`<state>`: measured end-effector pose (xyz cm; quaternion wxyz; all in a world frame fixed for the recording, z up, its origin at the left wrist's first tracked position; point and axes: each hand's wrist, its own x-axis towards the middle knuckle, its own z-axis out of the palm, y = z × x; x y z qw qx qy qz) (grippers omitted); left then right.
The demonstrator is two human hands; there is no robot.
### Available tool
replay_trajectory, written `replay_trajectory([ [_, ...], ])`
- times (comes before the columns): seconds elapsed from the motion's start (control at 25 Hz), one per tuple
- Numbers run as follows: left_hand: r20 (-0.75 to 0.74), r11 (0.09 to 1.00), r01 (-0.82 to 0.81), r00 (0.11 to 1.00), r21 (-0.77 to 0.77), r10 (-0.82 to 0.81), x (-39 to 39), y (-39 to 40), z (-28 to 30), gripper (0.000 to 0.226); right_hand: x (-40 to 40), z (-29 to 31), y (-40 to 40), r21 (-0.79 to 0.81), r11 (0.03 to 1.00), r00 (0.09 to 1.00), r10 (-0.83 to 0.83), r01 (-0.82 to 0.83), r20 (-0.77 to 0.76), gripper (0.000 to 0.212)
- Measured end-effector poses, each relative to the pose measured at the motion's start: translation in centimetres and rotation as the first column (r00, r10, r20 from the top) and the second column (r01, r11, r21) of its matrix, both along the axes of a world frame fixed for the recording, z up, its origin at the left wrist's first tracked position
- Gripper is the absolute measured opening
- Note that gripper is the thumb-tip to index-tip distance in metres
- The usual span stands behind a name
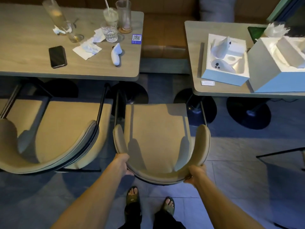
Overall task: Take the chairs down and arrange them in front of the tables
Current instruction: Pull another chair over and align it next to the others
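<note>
A tan upholstered chair (pixel 156 133) with a curved backrest stands upright on the floor, facing the gap between two tables. My left hand (pixel 123 161) grips the left side of its backrest and my right hand (pixel 196 172) grips the right side. A second tan chair (pixel 66 129) stands to its left, close beside it, in front of the left table (pixel 33 66). The right table (pixel 194 63) is farther back on the right.
The left table carries glasses (pixel 110 32), napkins, a black phone (pixel 57 56) and a white controller (pixel 116 54). White boxes (pixel 226 58) sit on the right table. Black pedestal bases (pixel 249 111) stand under the tables. A brown bench (pixel 163 35) runs behind. My sandalled feet (pixel 132 197) are below.
</note>
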<state>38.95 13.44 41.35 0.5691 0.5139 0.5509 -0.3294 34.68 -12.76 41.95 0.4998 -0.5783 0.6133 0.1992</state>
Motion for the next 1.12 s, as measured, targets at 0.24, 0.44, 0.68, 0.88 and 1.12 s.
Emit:
replay_trajectory([
  [0.24,0.035,1.0,-0.023,0.999,-0.005,0.024,2.5,4.7,0.1,0.045,3.1,-0.4,3.6,0.019,0.996,0.996,0.087,-0.088,0.021,0.056],
  [0.44,0.025,1.0,-0.015,1.0,0.025,0.014,3.2,6.0,-0.5,0.043,3.7,-0.9,5.1,-0.068,0.985,0.985,0.155,-0.16,-0.073,0.044],
  [0.68,0.009,1.0,0.002,1.0,0.01,-0.002,3.2,6.3,-0.2,0.043,3.3,-1.2,4.7,-0.036,0.985,0.984,0.165,-0.168,-0.071,0.045],
  [0.88,0.077,0.999,0.048,0.996,-0.009,-0.047,1.1,7.0,1.4,0.045,3.1,-1.2,6.4,-0.171,0.931,0.944,0.304,-0.324,-0.129,0.081],
  [1.12,0.194,0.988,0.102,0.973,0.118,-0.124,-1.2,11.6,3.6,0.041,2.3,0.7,12.9,-0.18,0.519,0.546,0.75,-0.836,-0.373,0.075],
])
